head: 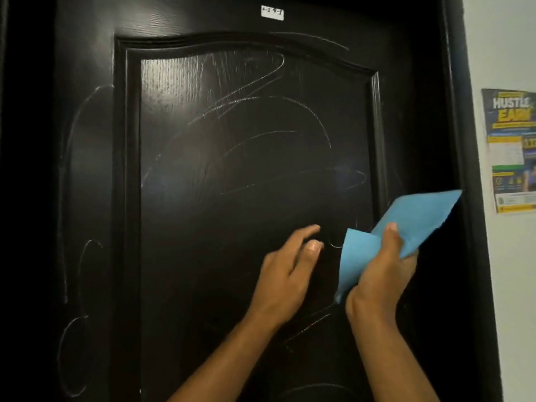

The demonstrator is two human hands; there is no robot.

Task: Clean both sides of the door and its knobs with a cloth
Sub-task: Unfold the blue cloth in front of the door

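Filling nearly the whole view, the dark door (246, 169) runs off the top, bottom and left edges; no knob can be made out. Raised arched panel in its middle, wood grain faint in the low light. Pale chalky scribbles loop across the panel and down the left stile. Dark frame (461, 111) on the right, then a pale wall (504, 39) carrying a poster (510, 149), cut by the right edge, small print unreadable. Blue cloth (406, 224), folded, held up against the door's right stile, lower corner hanging down. Right hand (383, 274): grip clenched on the cloth, thumb over the front, fingers hidden behind it. Left hand (287, 271): grip released, fingers loosely extended toward the panel, just left of the cloth; contact with the door unclear. Small white label (272, 13) near the door's top, writing illegible.
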